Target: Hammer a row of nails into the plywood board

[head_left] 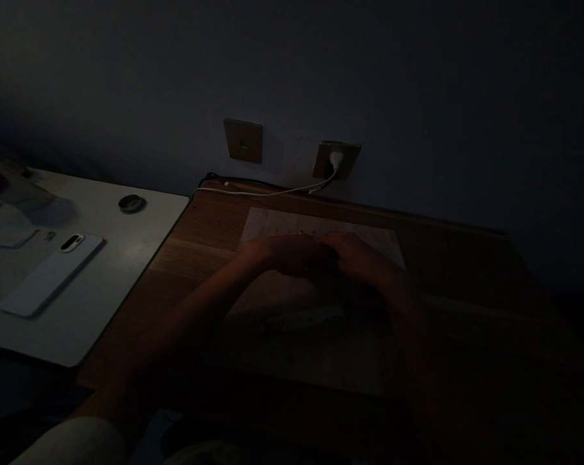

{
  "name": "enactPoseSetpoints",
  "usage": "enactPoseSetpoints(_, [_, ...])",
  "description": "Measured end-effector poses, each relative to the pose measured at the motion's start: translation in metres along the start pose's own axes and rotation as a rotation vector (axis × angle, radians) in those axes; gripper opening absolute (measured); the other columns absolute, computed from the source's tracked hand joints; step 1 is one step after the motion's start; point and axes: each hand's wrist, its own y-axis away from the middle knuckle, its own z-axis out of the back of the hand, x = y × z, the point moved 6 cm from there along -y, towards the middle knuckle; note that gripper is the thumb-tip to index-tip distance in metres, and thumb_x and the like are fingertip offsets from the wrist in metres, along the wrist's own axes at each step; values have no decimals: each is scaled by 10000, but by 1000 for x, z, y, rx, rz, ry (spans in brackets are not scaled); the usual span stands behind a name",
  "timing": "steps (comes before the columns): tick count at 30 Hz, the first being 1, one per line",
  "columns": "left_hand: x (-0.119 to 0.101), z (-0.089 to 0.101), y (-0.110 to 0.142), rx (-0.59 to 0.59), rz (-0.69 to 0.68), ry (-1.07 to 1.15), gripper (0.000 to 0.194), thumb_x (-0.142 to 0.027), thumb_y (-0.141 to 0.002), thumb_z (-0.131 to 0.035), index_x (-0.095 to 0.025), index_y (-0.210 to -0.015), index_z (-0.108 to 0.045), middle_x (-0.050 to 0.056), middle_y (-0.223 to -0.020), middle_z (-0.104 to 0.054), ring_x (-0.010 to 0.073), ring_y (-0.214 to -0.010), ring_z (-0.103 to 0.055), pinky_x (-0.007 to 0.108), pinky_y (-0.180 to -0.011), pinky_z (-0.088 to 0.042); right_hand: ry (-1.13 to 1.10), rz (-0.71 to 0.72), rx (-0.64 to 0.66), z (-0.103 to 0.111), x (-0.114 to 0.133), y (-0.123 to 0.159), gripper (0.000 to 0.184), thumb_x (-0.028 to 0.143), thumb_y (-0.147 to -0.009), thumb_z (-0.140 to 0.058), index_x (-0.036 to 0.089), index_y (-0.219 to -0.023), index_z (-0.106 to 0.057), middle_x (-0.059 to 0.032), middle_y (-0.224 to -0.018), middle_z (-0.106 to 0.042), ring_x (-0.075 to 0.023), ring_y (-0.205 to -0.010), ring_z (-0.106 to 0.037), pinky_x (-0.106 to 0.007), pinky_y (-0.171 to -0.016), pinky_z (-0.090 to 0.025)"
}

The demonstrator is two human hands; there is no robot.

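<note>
My left hand (292,255) and my right hand (351,255) meet over a pale sheet (265,226) lying on a wooden table. Both have their fingers curled and pressed together, and whatever is between them is lost in shadow. Several tiny bits (302,232) show on the sheet just beyond my fingers. Nearer to me, between my forearms, lies a long pale object (304,318); the dimness hides what it is.
The wooden table (190,245) backs onto a wall with two socket plates, one holding a white plug (336,159). Its cable (253,192) runs along the table's back edge. On the white table (122,252) at left lie a phone (50,278) and a small round dark object (132,204).
</note>
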Motion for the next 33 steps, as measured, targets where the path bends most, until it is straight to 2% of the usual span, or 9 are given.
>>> enactPoseSetpoints(4, [-4,2,1,2,-28,33,272,-35,-828,-729,-198,-1046,-743,21,-1083,-811,175,-934,-736,239,-736,-492,-4,-2,2,1,0,1,451,-35,-855,-590,205,-1151,-832,-106,-1168,-826,-279,-1119,-744,-324,-919,-507])
enactPoseSetpoints(8, [-5,8,0,-42,13,-11,236,-43,-920,-624,-201,-1035,-757,31,-1058,-814,172,-894,-739,252,-727,-484,16,-15,6,0,-2,0,447,-49,-862,-564,189,-1135,-826,-128,-1189,-815,-283,-1137,-738,-333,-953,-505])
enactPoseSetpoints(11, [-4,9,0,-57,-1,-38,252,-25,-933,-588,-190,-1020,-758,36,-1012,-810,173,-879,-735,255,-728,-476,45,-37,11,-1,-5,0,420,-59,-852,-555,167,-1084,-822,-150,-1155,-810,-296,-1120,-735,-348,-938,-512])
enactPoseSetpoints(17, [4,7,-1,-71,-10,4,264,-31,-938,-587,-191,-1062,-756,40,-1084,-800,171,-928,-729,253,-770,-488,74,-71,36,0,-4,1,375,-56,-851,-578,139,-1080,-802,-169,-1165,-791,-296,-1132,-725,-348,-941,-506])
enactPoseSetpoints(20, [6,11,2,-83,-28,-16,202,-78,-948,-649,-188,-1089,-745,48,-1117,-783,175,-993,-718,252,-833,-499,81,-89,41,2,-4,2,298,-16,-870,-617,108,-1080,-789,-191,-1162,-783,-310,-1112,-726,-353,-910,-511])
enactPoseSetpoints(25, [18,20,9,-90,82,-98,301,-148,-875,-804,-152,-1160,-709,93,-1188,-746,219,-1160,-677,244,-869,-496,84,-64,37,1,-5,0,268,-8,-841,-646,135,-1018,-787,-160,-1137,-789,-300,-1092,-725,-347,-915,-508])
enactPoseSetpoints(28, [22,21,12,-57,158,-104,377,-190,-873,-824,-155,-1226,-699,102,-1218,-751,227,-1139,-694,260,-873,-500,78,-43,33,-1,-6,-2,277,-14,-837,-637,163,-992,-783,-134,-1135,-793,-273,-1086,-723,-332,-940,-499])
enactPoseSetpoints(30, [23,20,12,-49,191,-84,348,-215,-901,-798,-167,-1234,-708,93,-1201,-771,222,-1083,-720,267,-842,-502,78,-41,26,-2,-7,-3,273,-14,-832,-637,176,-971,-776,-125,-1128,-796,-267,-1084,-720,-327,-937,-496])
enactPoseSetpoints(33, [23,16,9,-36,171,-61,219,-207,-944,-732,-166,-1159,-748,80,-1138,-802,211,-1003,-745,266,-791,-496,59,-46,15,-4,-7,-5,324,-40,-821,-608,172,-1007,-768,-126,-1140,-794,-264,-1093,-718,-320,-921,-495])
